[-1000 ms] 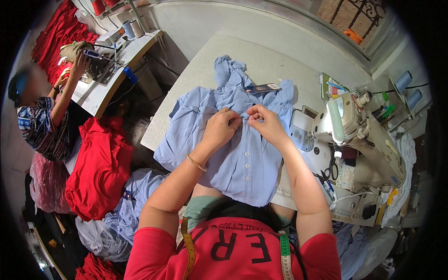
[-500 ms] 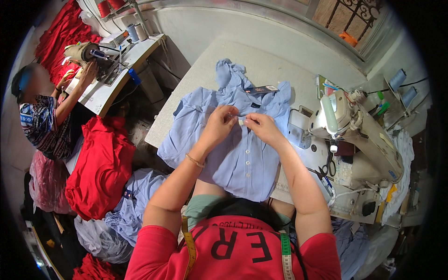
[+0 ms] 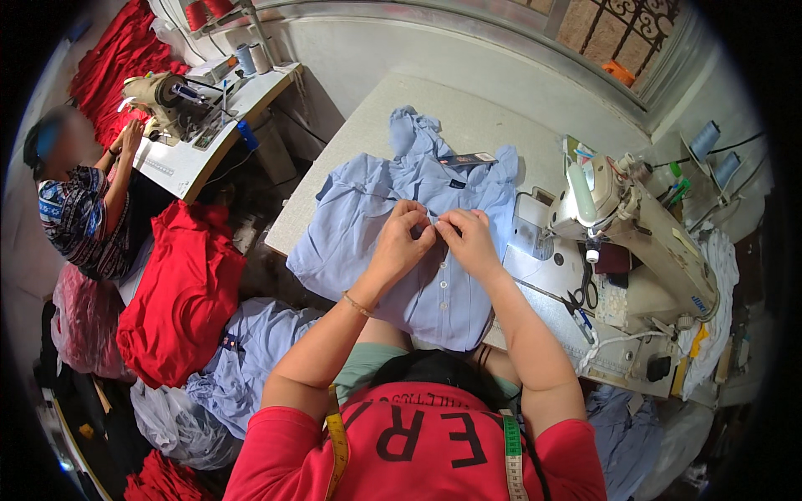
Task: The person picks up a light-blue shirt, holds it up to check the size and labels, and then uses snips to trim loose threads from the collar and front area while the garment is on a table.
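Observation:
A light blue button-up shirt (image 3: pixel 351 225) lies spread on the pale worktable, its collar end away from me. A dark hang tag (image 3: pixel 466 159) rests by its collar. Over the upper front, my left hand (image 3: pixel 407 236) pinches the shirt's button placket between thumb and fingertips. Close beside it, my right hand (image 3: pixel 468 240) pinches the same strip, the fingertips of both hands almost touching. Below them a row of white buttons (image 3: pixel 444 285) runs toward my lap. The exact spot between the fingertips is hidden.
A sewing machine (image 3: pixel 635 225) stands at the right, with black scissors (image 3: pixel 587 288) before it. Thread cones (image 3: pixel 706 139) are behind it. At the left a co-worker (image 3: pixel 83 200) sits at another sewing machine (image 3: pixel 163 100). Red garments (image 3: pixel 184 292) and blue garments (image 3: pixel 259 342) are heaped between us.
Both hands have moved slightly down the placket toward me, still pinching it. The co-worker's hands have drawn back from the machine head toward the table's near edge.

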{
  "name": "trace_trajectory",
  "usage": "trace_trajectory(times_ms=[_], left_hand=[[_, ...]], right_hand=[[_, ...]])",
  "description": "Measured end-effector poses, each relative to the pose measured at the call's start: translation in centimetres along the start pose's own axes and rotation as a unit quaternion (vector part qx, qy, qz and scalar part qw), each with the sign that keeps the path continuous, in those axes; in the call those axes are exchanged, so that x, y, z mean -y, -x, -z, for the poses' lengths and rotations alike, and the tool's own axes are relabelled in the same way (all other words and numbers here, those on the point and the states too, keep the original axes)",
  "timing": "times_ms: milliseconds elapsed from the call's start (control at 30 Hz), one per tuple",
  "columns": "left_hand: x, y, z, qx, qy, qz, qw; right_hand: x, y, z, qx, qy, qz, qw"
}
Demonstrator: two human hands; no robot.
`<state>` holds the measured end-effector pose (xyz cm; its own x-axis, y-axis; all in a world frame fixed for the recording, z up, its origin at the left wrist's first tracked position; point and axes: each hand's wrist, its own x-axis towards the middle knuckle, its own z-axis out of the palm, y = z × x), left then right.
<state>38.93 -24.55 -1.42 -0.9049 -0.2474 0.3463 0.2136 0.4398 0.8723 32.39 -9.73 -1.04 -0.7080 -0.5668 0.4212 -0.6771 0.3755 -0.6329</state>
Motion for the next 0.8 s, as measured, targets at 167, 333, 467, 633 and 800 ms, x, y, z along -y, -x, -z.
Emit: trace_trajectory(times_ms=[167, 333, 467, 633, 800], left_hand=[[0.5, -0.1, -0.2, 0.001, 0.031, 0.011, 0.999], [1.3, -0.4, 0.0, 0.016, 0.120, 0.071, 0.990], [1.3, 0.2, 1.1, 0.024, 0.163, 0.093, 0.982], [1.8, 1.4, 6.3, -0.029, 0.087, -0.043, 0.995], [5.8, 2.6, 16.1, -0.188, 0.081, 0.079, 0.976]], right_hand=[[0.1, 0.4, -0.4, -0.019, -0.015, 0.005, 1.000], [-0.8, 0.4, -0.8, -0.021, -0.107, -0.058, 0.992], [-1.2, 0.2, -1.1, -0.022, -0.170, -0.053, 0.984], [-1.3, 0.5, -0.8, -0.028, -0.177, -0.121, 0.976], [-1.5, 0.6, -0.5, -0.009, -0.178, -0.125, 0.976]])
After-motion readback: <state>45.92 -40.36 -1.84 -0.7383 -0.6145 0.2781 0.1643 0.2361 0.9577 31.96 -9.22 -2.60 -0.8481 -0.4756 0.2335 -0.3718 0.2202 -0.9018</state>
